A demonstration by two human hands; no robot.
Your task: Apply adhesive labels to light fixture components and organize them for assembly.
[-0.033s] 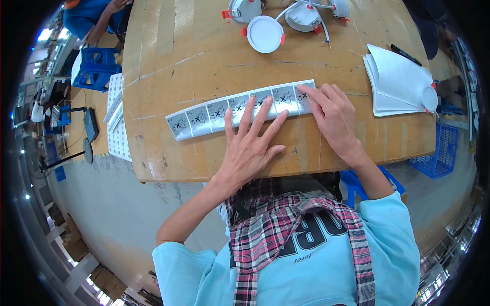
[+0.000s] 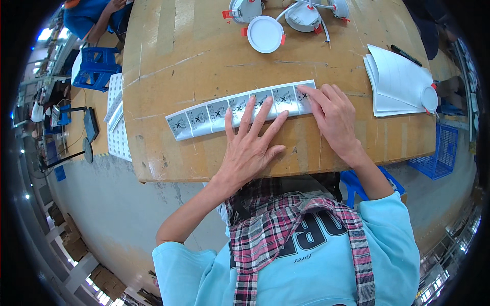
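Note:
A long strip of silver-grey stickers [image 2: 196, 124] with dark print lies slightly slanted on the brown table. My left hand [image 2: 247, 145] is open, palm down, with its fingers spread over the lower middle of the strip. At the strip's right end, my right hand [image 2: 334, 117] is closed, its other fingers curled in. Its index fingertip and thumb sit at the last sticker. Whether a sticker edge is lifted there is hidden by the fingers.
Several round white downlights [image 2: 265, 34] with red clips and white cables lie at the far edge. White paper sheets [image 2: 395, 84], a black pen [image 2: 406, 55] and a round white piece [image 2: 429, 98] are at right. Blue stools [image 2: 97, 69] and a blue crate [image 2: 439, 148] stand beside the table [image 2: 178, 163].

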